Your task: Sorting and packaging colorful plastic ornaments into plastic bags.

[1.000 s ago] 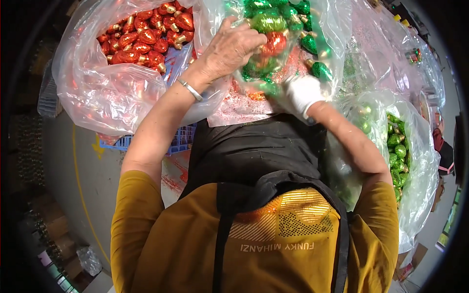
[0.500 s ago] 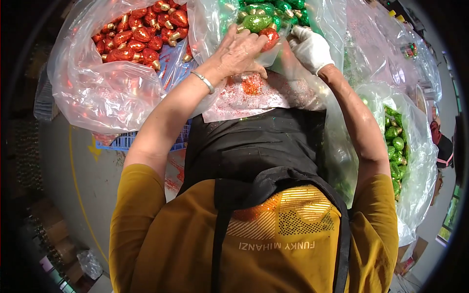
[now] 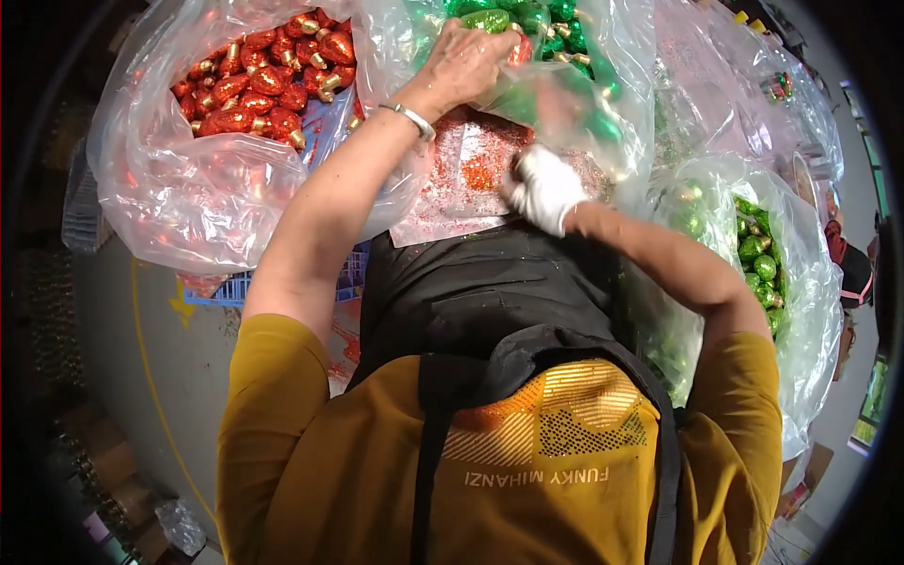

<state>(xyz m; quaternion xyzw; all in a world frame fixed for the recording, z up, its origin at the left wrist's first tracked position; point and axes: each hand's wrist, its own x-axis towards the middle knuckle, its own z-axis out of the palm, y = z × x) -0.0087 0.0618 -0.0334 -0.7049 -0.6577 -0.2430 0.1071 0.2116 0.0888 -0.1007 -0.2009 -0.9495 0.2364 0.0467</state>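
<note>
My left hand (image 3: 466,64), bare with a bracelet at the wrist, curls at the mouth of a clear plastic bag. A red glitter bulb ornament (image 3: 520,50) shows at its fingertips, and a light green glitter bulb ornament (image 3: 487,21) lies just beyond the knuckles. Darker green bulb ornaments (image 3: 563,11) fill the bag behind. In a white glove, my right hand (image 3: 546,191) is over the glitter-covered sheet (image 3: 438,212) on my lap, beside a patch of red glitter (image 3: 481,173). Motion smears its fingers, so whether it holds anything is unclear.
At the left, a big clear bag (image 3: 202,202) holds many red bulb ornaments (image 3: 266,83), above a blue plastic crate (image 3: 226,290). Another clear bag (image 3: 815,282) with green bulb ornaments (image 3: 758,254) stands at the right. A person (image 3: 853,268) is at the far right edge.
My right hand has left the green bag's edge and come down toward me over the lap sheet. The left hand has shifted slightly away, staying by the green and red ornaments.
</note>
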